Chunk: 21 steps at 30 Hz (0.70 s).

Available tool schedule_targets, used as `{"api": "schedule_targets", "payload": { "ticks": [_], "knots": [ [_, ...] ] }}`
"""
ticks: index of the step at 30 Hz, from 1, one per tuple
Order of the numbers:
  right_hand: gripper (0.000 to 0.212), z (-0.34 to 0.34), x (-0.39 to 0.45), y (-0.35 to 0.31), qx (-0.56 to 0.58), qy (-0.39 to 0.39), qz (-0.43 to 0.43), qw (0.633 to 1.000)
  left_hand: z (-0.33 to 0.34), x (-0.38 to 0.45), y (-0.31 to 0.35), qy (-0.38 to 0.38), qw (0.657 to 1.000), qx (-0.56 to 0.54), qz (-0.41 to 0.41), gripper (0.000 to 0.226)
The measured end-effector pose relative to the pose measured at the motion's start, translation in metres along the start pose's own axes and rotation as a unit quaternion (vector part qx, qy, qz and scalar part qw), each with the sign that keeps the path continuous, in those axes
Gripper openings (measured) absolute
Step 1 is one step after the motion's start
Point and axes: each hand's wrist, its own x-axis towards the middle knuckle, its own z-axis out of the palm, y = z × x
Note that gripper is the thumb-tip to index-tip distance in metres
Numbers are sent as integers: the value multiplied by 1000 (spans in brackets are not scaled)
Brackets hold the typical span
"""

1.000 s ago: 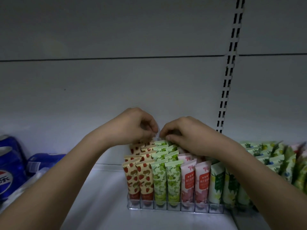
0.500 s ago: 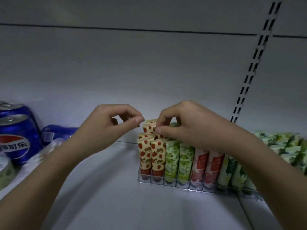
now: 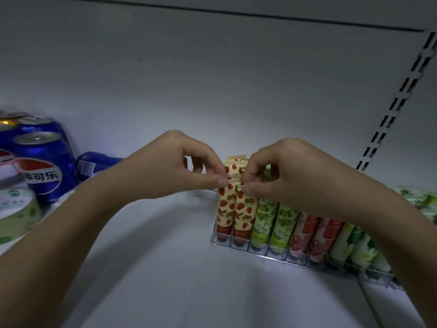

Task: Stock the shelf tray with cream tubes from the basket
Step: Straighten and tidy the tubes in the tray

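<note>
A clear plastic shelf tray (image 3: 260, 252) stands on the white shelf, filled with upright cream tubes in rows: strawberry-print tubes (image 3: 236, 209) at the left, then green tubes (image 3: 274, 221), pink tubes (image 3: 314, 235) and pale yellow-green ones (image 3: 354, 247). My left hand (image 3: 170, 166) pinches the crimped top of the front left strawberry tube. My right hand (image 3: 283, 176) pinches the top of the strawberry tube beside it, and covers the tubes behind. The basket is out of view.
Blue Pepsi cans (image 3: 45, 162) stand at the far left, one lying on its side (image 3: 97, 162). A roll of green-printed tape (image 3: 16, 214) sits in front of them. More green tubes (image 3: 416, 200) fill the right edge. A slotted upright (image 3: 397, 100) runs up the back wall.
The view has shifted down and closer. My hands have come forward from the back rows, and their fingertips have closed on the tops of the front strawberry tubes.
</note>
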Motion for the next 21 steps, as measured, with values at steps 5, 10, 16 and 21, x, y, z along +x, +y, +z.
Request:
{"api": "schedule_targets", "payload": {
  "ticks": [5, 10, 16, 21],
  "knots": [
    [10, -2, 0, 2, 0, 9, 4, 1000, 6, 2, -3, -15, 1000, 7, -19, 21],
    [8, -3, 0, 4, 1, 12, 6, 1000, 7, 3, -6, -6, 1000, 8, -29, 12],
    [12, -6, -1, 6, 9, 15, 7, 1000, 7, 3, -5, -2, 1000, 4, -25, 12],
    [11, -14, 2, 17, 25, 49, 28, 998, 3, 4, -10, 84, 996, -6, -35, 19]
  ]
}}
